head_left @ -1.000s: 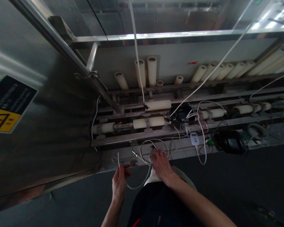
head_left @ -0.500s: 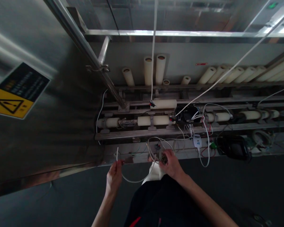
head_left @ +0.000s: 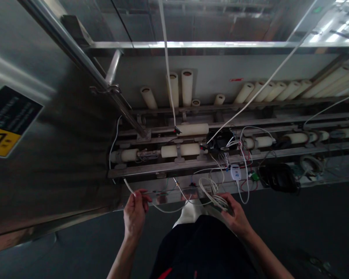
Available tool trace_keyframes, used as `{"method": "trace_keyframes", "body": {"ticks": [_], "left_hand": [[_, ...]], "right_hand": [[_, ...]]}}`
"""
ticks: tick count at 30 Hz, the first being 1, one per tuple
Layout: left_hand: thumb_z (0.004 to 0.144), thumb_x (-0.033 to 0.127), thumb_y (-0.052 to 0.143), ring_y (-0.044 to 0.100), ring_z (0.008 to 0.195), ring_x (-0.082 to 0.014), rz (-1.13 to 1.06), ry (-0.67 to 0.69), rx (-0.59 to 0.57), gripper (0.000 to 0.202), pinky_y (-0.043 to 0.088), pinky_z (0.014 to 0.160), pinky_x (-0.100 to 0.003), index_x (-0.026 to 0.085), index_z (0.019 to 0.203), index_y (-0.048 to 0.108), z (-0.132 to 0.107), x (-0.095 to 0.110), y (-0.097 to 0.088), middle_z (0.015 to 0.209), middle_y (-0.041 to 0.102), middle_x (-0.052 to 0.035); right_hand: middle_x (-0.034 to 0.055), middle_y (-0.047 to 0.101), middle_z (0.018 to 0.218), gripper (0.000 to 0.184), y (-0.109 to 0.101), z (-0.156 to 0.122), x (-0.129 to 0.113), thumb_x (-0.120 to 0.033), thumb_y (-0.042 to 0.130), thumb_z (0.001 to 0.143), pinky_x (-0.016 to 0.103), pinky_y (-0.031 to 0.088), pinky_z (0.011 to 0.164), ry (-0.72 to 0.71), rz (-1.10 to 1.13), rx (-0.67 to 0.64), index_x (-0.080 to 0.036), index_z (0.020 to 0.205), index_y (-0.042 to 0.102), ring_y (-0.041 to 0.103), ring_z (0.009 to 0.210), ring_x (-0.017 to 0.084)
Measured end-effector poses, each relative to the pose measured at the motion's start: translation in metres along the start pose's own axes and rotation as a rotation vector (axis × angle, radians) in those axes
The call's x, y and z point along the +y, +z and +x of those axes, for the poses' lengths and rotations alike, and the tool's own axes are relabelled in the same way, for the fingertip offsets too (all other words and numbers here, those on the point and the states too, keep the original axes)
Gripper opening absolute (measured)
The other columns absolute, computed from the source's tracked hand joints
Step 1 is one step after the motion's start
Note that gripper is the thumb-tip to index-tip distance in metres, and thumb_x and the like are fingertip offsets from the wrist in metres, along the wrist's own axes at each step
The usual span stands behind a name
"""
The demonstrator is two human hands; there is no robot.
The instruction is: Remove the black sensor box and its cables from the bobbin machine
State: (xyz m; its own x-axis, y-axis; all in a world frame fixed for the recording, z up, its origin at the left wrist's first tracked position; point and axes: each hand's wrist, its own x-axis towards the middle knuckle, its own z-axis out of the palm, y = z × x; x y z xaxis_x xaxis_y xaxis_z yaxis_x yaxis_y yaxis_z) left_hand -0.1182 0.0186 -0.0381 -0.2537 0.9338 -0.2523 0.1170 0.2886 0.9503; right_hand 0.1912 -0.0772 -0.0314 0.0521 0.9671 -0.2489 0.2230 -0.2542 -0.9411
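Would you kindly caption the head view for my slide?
Left hand pinches a white cable; right hand holds its coil.

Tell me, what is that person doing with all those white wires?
A person stands at a long metal machine with cream-coloured rollers and handles a thin white cable. The left hand pinches one end of it near the machine's front ledge. The right hand grips a bundle of white loops from the same cable, and the slack sags between the two hands. More wires and a small white box lie tangled on the ledge farther right.
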Motion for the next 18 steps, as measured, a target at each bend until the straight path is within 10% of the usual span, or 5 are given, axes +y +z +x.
{"method": "trace_keyframes", "body": {"ticks": [10, 18], "left_hand": [[0.089, 0.043, 0.047, 0.055, 0.057, -0.0114, -0.349, 0.349, -0.001, 0.032, 0.047, 0.054, -0.024, 0.013, 0.084, 0.055, 0.011, 0.09, 0.039, 0.079, 0.063, -0.0058], [0.084, 0.043, 0.055, 0.052, 0.054, -0.0138, -0.546, 0.402, -0.159, 0.025, 0.046, 0.046, -0.025, 0.019, 0.082, 0.058, -0.016, 0.15, 0.046, 0.076, 0.065, -0.0039]], "right_hand": [[0.0085, 0.053, 0.118, 0.04, 0.004, -0.014, 0.025, -0.009, 0.047, 0.067, 0.041, 0.038, 0.091, -0.147, -0.666, -0.274, -0.021, 0.105, 0.053, 0.05, 0.107, 0.023], [0.0091, 0.056, 0.114, 0.038, 0.056, 0.023, 0.028, -0.013, 0.046, 0.075, 0.031, 0.042, 0.091, 0.008, -0.619, -0.251, -0.019, 0.112, 0.055, 0.054, 0.102, 0.02]]}}
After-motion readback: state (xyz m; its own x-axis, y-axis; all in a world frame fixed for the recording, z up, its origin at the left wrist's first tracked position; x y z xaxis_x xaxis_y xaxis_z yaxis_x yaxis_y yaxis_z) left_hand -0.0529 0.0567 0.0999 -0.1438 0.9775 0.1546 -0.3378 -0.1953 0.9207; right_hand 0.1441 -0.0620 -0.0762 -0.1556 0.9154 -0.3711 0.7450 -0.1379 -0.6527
